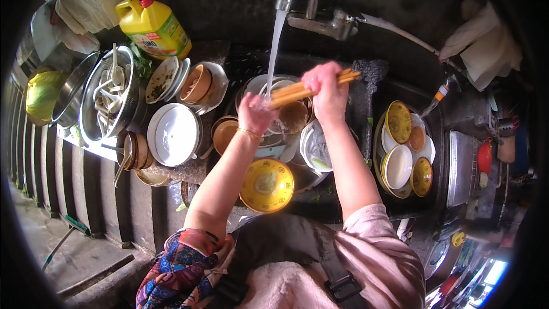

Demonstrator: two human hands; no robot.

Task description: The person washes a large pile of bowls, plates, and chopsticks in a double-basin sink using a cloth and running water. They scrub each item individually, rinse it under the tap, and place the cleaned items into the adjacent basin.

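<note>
My right hand [327, 92] grips a bundle of wooden chopsticks [297, 90] held level over the sink. My left hand [255, 112] closes around the bundle's left end, right where the stream of water [275, 51] from the tap [311, 6] lands. Below my hands lie a pile of bowls and plates [286, 115] in the sink. A yellow patterned bowl [266, 185] sits on the sink's near edge between my forearms.
On the left stand a yellow detergent bottle [153, 26], a metal pot with white spoons [110, 98], white plates [174, 134] and brown bowls [196, 83]. A basin of yellow and white bowls [404, 149] sits at the right. A dark sponge [369, 71] rests behind the sink.
</note>
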